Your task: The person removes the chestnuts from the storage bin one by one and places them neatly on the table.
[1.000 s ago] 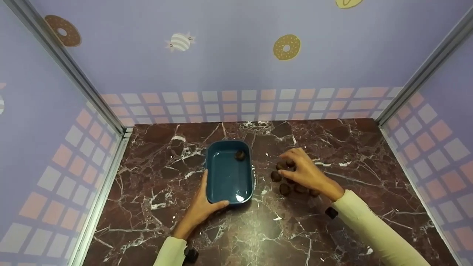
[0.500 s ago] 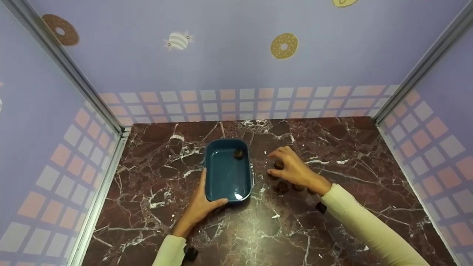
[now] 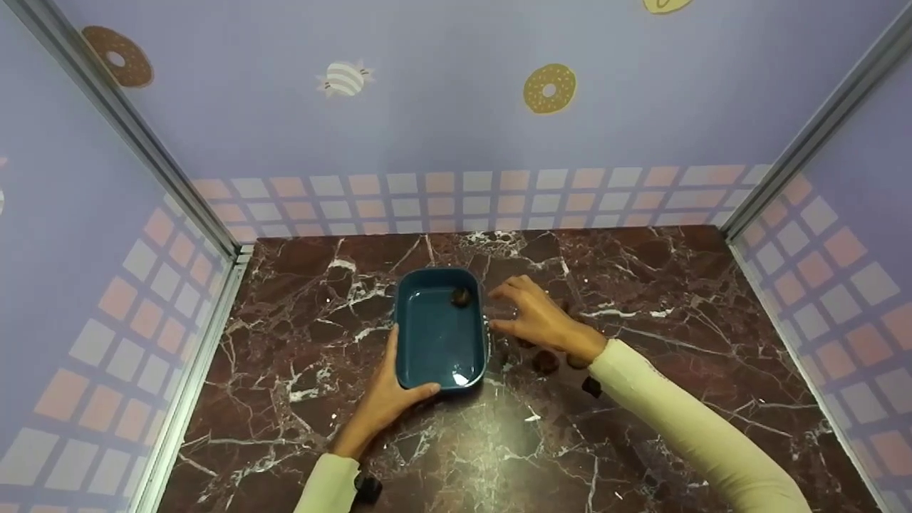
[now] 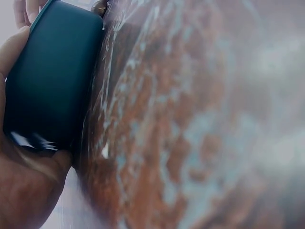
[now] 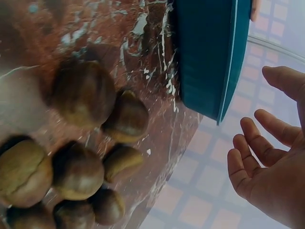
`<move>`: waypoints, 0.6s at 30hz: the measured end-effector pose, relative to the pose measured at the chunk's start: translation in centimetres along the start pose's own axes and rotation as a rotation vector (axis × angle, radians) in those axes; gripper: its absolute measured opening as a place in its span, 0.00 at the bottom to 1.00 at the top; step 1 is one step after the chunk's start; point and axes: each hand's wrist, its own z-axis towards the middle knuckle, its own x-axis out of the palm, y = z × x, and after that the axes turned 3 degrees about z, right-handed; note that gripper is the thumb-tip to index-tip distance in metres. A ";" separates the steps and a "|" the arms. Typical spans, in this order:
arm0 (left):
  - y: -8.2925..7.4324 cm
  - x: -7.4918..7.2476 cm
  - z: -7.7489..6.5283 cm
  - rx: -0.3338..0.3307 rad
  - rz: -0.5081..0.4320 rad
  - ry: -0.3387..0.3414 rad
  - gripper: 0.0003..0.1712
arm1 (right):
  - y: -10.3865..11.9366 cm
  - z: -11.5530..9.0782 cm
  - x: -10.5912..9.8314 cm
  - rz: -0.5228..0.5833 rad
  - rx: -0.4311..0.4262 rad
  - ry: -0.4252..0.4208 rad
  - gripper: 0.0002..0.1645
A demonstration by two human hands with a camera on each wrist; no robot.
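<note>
A teal rectangular baking dish (image 3: 440, 338) rests on the marble surface, with one brown chestnut (image 3: 461, 297) in its far right corner. My left hand (image 3: 390, 388) grips the dish's near left corner, thumb along the near edge and fingers along the left side; the left wrist view shows this hand (image 4: 28, 186) against the dish wall (image 4: 52, 71). My right hand (image 3: 538, 317) is beside the dish's right rim. In the right wrist view its fingers (image 5: 259, 148) are spread and loosely bent, holding nothing. Several chestnuts (image 5: 78, 169) lie below it, partly hidden by it in the head view.
Dark red marble (image 3: 320, 427) with white veins forms the worktop. A lilac back wall (image 3: 442, 128) with printed sweets and checks rises behind it, and similar panels with metal edge rails (image 3: 192, 370) stand at both sides.
My right hand has moved left from over the chestnuts to beside the dish's right rim. The left hand stays on the dish, and the chestnut inside keeps its place.
</note>
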 end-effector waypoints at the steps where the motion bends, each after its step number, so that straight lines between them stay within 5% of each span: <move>1: 0.0 0.0 0.0 0.000 0.001 -0.001 0.80 | 0.0 0.3 0.2 -0.002 -0.008 0.000 0.28; 18: 0.1 0.1 0.0 0.026 -0.033 -0.006 0.81 | -0.2 4.5 3.2 0.027 -0.010 0.068 0.27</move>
